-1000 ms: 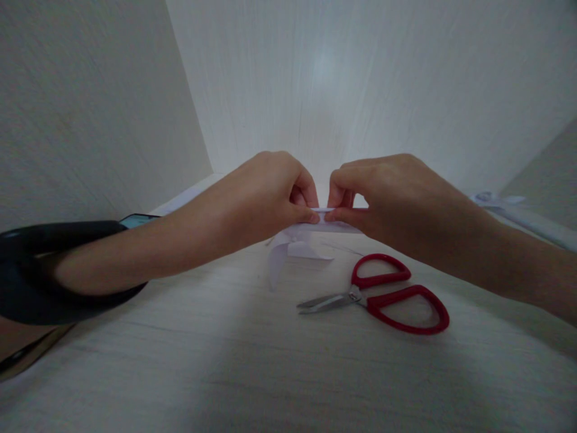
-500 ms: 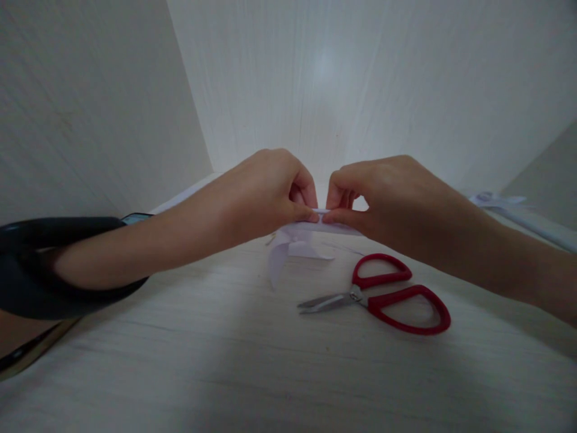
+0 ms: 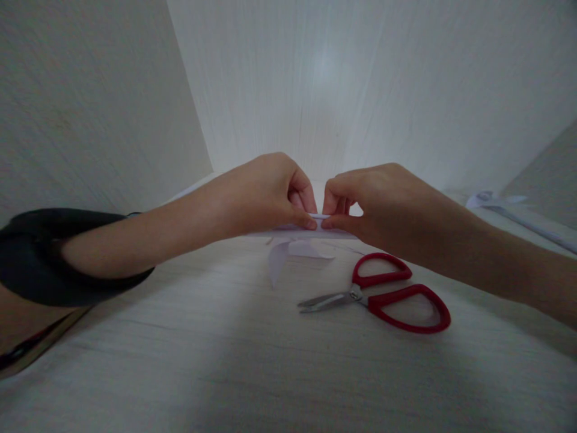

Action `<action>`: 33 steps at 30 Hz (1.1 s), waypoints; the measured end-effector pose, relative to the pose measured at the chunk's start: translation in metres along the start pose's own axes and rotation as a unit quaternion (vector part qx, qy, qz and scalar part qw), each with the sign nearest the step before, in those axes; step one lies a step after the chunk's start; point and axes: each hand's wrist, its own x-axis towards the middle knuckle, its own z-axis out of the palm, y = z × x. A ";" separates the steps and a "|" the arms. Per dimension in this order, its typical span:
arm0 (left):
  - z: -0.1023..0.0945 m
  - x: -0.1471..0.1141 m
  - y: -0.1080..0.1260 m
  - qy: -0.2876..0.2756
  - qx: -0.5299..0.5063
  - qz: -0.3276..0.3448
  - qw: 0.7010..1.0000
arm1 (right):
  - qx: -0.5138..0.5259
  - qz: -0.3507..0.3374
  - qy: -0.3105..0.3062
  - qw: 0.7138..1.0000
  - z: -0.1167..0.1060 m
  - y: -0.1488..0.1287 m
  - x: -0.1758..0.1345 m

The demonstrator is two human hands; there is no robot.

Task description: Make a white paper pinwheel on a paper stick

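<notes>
Pale lilac-white paper (image 3: 320,222) runs crosswise between my hands, its upper edge folded or rolled into a narrow band. My left hand (image 3: 273,191) pinches that edge between thumb and fingers. Just to its right, thumb tip almost meeting the other, my right hand (image 3: 376,193) grips the same edge in a like pinch. Below the paper, a pointed pale scrap (image 3: 278,260) lies on the table. Red-handled scissors (image 3: 356,293) rest nearer to me, blades slightly apart and pointing left. My hands hide much of the paper.
A thin pale rolled stick (image 3: 536,222) with a curled, frayed end lies at the far right. Light wood-grain panels (image 3: 288,90) rise behind and at the left of the table (image 3: 216,361). A dark band (image 3: 27,294) circles my left forearm.
Both hands have come slightly lower and nearer with the paper. More of its flat part shows, covering the upper part of the scrap. The scissors have stayed put.
</notes>
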 end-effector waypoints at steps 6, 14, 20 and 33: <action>0.000 0.000 -0.002 0.014 0.013 -0.001 1.000 | 0.034 -0.005 0.002 0.999 0.000 0.001 0.000; 0.001 0.000 0.000 0.018 0.011 0.002 1.000 | 0.024 -0.002 0.007 1.000 0.001 0.003 0.000; 0.000 -0.003 0.003 0.037 0.026 0.011 0.999 | 0.054 -0.008 0.010 0.998 0.000 0.003 0.000; 0.002 -0.004 0.004 0.034 0.026 0.006 0.999 | 0.028 -0.004 0.037 0.999 0.001 0.001 0.002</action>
